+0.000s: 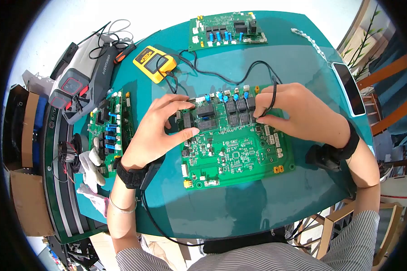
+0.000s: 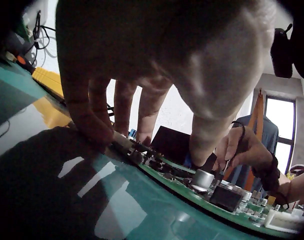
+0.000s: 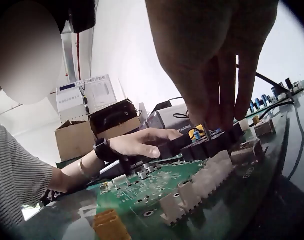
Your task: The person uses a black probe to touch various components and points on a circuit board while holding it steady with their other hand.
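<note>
A large green circuit board (image 1: 235, 156) lies on the table, with black relays (image 1: 206, 111), blue parts and white connectors along it. My left hand (image 1: 160, 124) spans the board's back left corner, fingers at the far edge and thumb by a black block. Its fingers (image 2: 127, 107) reach down to that edge in the left wrist view. Over the back right part, my right hand (image 1: 291, 110) pinches a thin probe on a black cable (image 1: 274, 92), its tip among the relays and mostly hidden by the fingers. The cable leads toward a yellow handheld meter (image 1: 154, 64) with a small screen.
A second circuit board (image 1: 228, 30) lies at the back, another (image 1: 108, 133) at the left beside white gloves (image 1: 91, 169). A grey case (image 1: 83, 77) stands back left. A phone (image 1: 349, 89) and a beaded string (image 1: 311, 43) lie at the right. Cardboard boxes (image 3: 74, 142) stand beyond the left arm.
</note>
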The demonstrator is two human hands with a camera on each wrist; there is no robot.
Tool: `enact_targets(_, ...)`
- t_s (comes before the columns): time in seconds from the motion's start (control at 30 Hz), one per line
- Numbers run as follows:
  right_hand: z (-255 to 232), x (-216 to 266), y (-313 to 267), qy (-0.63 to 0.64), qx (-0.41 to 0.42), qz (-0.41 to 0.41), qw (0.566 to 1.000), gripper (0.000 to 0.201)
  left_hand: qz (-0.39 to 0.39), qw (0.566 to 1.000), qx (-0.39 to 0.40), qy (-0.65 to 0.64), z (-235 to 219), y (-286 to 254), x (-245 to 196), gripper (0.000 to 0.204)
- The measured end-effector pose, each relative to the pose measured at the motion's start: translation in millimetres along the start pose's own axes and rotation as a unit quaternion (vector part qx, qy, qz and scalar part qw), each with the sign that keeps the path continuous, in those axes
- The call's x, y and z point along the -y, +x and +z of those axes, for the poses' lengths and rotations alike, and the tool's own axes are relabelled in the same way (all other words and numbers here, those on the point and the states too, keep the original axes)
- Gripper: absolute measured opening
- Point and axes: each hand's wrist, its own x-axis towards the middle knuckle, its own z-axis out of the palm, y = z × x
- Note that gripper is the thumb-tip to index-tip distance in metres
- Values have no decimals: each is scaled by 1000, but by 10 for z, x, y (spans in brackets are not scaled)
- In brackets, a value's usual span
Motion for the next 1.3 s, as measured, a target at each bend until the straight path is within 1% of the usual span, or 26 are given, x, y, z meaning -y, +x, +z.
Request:
enact_targets(0.07, -16, -5, 2, 16, 1, 2, 1000, 17, 0, 1000, -1, 2, 0, -4, -2, 50)
enact_targets(0.13, -37, 0, 0, 33, 32, 30, 998, 14, 0, 1000, -2, 3, 3, -6, 7, 50)
enact_targets(0.27, -38, -28, 2, 46, 19, 5, 999, 13, 5, 1000, -3, 1, -2, -8, 13, 50)
enact_targets(0.37, -72, -44, -19, 39, 41, 17, 998, 11, 1, 1000, 0, -3, -3, -9, 6, 50)
enact_targets(0.43, -132, -72, -19, 31, 95, 17, 995, 11, 0, 1000, 2, -6, -2, -2, 6, 49)
enact_targets(0.47, -194, -96, -16, 28, 95, 19, 995, 11, 6, 1000, -3, 0, 3, -7, 15, 49)
enact_targets(0.53, -384, -179, -12, 117, -6, 64, 991, 10, 13, 1000, -10, 0, 25, -6, 20, 48)
enact_targets(0.6, -624, -345, -83, 98, -63, 93, 989, 11, 22, 999, -26, -4, 21, -4, 12, 47)
enact_targets(0.67, -805, -552, -273, 135, -104, 140, 975, 12, 39, 999, -32, 2, 39, -1, 58, 48)
enact_targets(0.7, -889, -674, -405, 133, -102, 139, 976, 12, 54, 998, -34, 13, 40, 1, 75, 49)
enact_targets(0.77, -1031, -937, -719, 101, -152, 199, 963, 13, 55, 998, -37, 5, 40, 7, 68, 49)
enact_targets(0.8, -1076, -1053, -898, 100, -149, 198, 964, 13, 54, 998, -38, -2, 49, 3, 64, 50)
enact_targets(0.87, -1123, -1235, -1255, 122, -183, 245, 944, 15, 58, 998, -39, -3, 45, 2, 80, 49)
enact_targets(0.9, -1118, -1274, -1385, 120, -181, 244, 945, 15, 62, 997, -38, -2, 46, 5, 82, 49)
enact_targets(0.97, -1061, -1306, -1596, 146, -232, 272, 922, 17, 62, 997, -40, -2, 51, 4, 74, 49)
enact_targets(1.03, -1012, -1333, -1711, 158, -241, 281, 915, 16, 62, 997, -38, 0, 43, 1, 65, 49)
enact_targets(1.1, -972, -1279, -1712, 131, -240, 283, 919, 16, 53, 998, -35, -4, 45, 0, 51, 48)
enact_targets(1.17, -945, -1320, -1722, 124, -228, 279, 925, 16, 58, 998, -35, -2, 49, -2, 61, 48)
enact_targets(1.23, -941, -1323, -1688, 107, -184, 265, 941, 16, 64, 997, -39, -2, 54, 3, 68, 48)
enact_targets(1.3, -920, -1338, -1675, 101, -180, 269, 941, 18, 66, 997, -39, -3, 57, 0, 70, 48)
